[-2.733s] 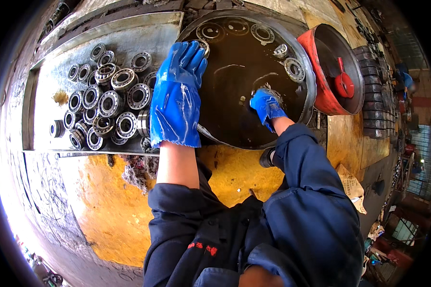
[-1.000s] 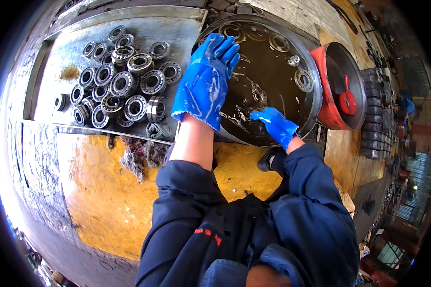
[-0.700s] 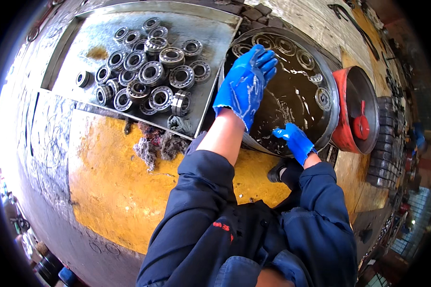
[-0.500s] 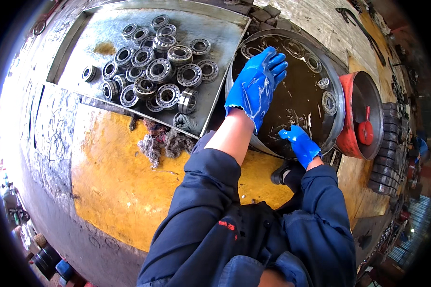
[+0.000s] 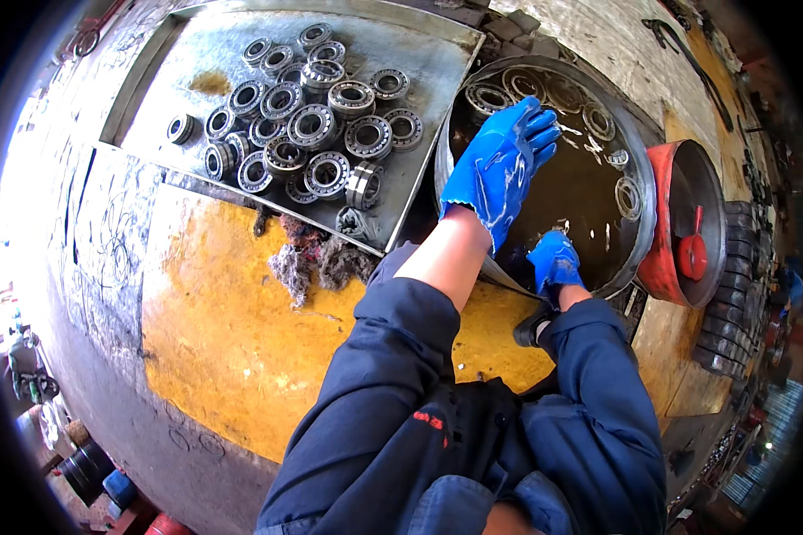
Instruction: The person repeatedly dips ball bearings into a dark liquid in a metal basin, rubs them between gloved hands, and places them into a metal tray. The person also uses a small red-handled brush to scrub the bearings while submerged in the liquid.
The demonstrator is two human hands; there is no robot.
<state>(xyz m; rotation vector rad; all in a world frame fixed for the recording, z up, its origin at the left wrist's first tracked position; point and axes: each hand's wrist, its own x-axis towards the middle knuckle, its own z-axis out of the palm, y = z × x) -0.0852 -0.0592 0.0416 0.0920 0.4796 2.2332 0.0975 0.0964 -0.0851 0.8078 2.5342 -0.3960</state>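
Both my hands wear blue rubber gloves over a round metal tub (image 5: 644, 241) of dark brown liquid. My left hand (image 5: 501, 159) hangs above the tub's left side, fingers stretched out, with nothing seen in it. Low in the tub, close to the near rim, is my right hand (image 5: 557, 262); its fingers point down toward the liquid and are mostly hidden, so their grip does not show. Several bearings lie in the liquid along the far and right walls, among them one bearing (image 5: 628, 198) at the right and another bearing (image 5: 488, 98) at the far left.
Left of the tub, a shallow metal tray (image 5: 183, 160) carries a cluster of roller bearings (image 5: 311, 127). Grey rags (image 5: 343, 263) lie by its near edge. To the right stands a red drum (image 5: 660, 232) with a red round-headed tool (image 5: 692, 254) inside, beside stacked dark rings (image 5: 727, 303).
My right hand has turned its fingers downward and gone lower toward the liquid. The left hand keeps its stretched pose above the tub. The whole view has shifted slightly.
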